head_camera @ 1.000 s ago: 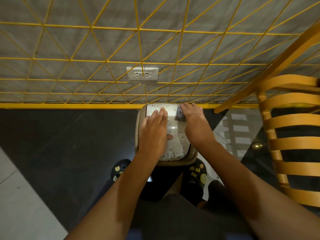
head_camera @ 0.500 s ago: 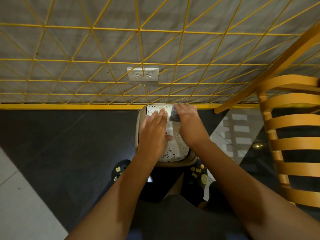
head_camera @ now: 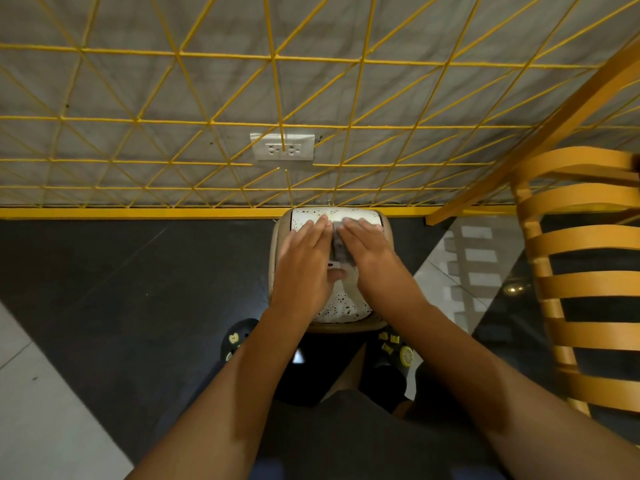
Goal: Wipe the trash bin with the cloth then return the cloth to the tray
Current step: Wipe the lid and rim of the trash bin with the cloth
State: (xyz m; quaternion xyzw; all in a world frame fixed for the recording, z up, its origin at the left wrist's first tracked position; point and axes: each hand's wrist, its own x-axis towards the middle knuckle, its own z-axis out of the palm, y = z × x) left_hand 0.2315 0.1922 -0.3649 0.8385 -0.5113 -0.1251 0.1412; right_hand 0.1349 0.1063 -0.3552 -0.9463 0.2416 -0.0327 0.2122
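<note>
right hand [head_camera: 369, 252] presses cloth [head_camera: 341, 252] on trash bin [head_camera: 346, 306]

Indoor seating area: yellow wire grid [head_camera: 273, 57], wall socket [head_camera: 283, 147], slatted chair [head_camera: 581, 237], tiled floor [head_camera: 138, 289].

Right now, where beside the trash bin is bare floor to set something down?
Bare: the dark floor left of the trash bin, between the yellow rail and the pale tiles. Crowded: the lid, under left hand, right hand and cloth; the chair narrows the right.

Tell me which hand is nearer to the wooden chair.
Right. The right hand presses the cloth on the trash bin, on the side toward the wooden chair; the left hand lies beside it, farther away.
</note>
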